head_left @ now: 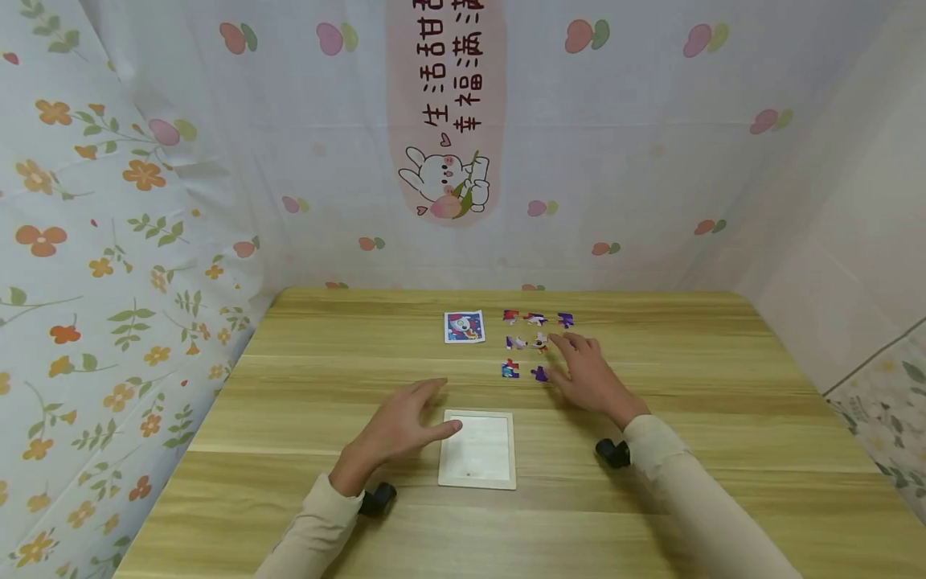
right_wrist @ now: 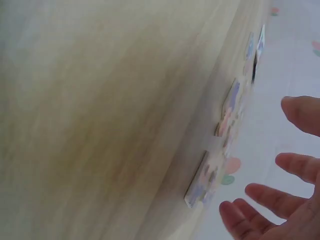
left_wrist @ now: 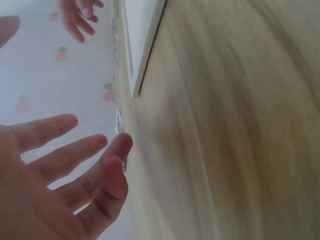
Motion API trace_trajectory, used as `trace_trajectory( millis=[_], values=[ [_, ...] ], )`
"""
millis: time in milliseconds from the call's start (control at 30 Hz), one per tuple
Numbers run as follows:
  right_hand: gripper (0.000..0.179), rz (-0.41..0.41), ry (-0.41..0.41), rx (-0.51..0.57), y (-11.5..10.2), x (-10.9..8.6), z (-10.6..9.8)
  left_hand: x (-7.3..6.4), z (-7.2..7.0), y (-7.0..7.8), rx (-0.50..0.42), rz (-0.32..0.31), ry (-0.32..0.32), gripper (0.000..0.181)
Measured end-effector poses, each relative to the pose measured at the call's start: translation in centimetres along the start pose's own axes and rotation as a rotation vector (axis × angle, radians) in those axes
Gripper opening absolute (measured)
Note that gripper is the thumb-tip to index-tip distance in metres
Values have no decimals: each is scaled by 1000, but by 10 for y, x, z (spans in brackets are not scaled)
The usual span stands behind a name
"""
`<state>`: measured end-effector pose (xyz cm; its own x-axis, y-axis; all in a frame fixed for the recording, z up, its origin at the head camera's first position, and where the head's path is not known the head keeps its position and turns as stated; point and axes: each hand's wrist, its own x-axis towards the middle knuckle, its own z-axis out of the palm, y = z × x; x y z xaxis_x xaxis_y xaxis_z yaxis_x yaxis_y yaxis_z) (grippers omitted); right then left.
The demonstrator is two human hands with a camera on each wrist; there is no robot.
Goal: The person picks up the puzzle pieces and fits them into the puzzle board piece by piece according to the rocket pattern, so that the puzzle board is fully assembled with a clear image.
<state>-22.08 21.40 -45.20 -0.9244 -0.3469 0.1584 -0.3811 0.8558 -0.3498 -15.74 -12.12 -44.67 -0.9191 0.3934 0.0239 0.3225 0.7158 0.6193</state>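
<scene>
Over the left edge of a square pale puzzle tray (head_left: pixel 477 450) hovers my left hand (head_left: pixel 401 426), thumb and fingers spread, holding nothing. In the left wrist view its fingers are loosely extended above the wood, with the tray's corner (left_wrist: pixel 136 87) beyond them. My right hand (head_left: pixel 587 376) reaches across the right side of several colourful jigsaw pieces (head_left: pixel 510 369), set out in loose rows. Its fingers are apart, with the fingertips close to a white-and-orange piece (head_left: pixel 540 343) and a purple piece (head_left: pixel 538 373). The right wrist view shows the fingers above the flat pieces (right_wrist: pixel 197 185), gripping none.
A small square picture card (head_left: pixel 464 327) lies left of the pieces on the wooden table (head_left: pixel 325 386). Behind the table hangs a patterned white curtain (head_left: pixel 325 161), with flowered cloth (head_left: pixel 108 241) along the left. Each wrist wears a black camera (head_left: pixel 613 453).
</scene>
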Motion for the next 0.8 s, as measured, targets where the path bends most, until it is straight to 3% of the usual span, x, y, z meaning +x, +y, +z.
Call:
trace_trajectory(
  millis=[333,533,800],
  values=[
    [55,-22,-11,87,8,25,5,-5,-2,-14,-249,57,-76,69],
    [52,-2,-35,140,14,44,3,-7,-3,-14,-325,53,-138,67],
    [49,43,-87,212,16,61,-3,-7,6,-12,-343,12,-154,71]
  ],
)
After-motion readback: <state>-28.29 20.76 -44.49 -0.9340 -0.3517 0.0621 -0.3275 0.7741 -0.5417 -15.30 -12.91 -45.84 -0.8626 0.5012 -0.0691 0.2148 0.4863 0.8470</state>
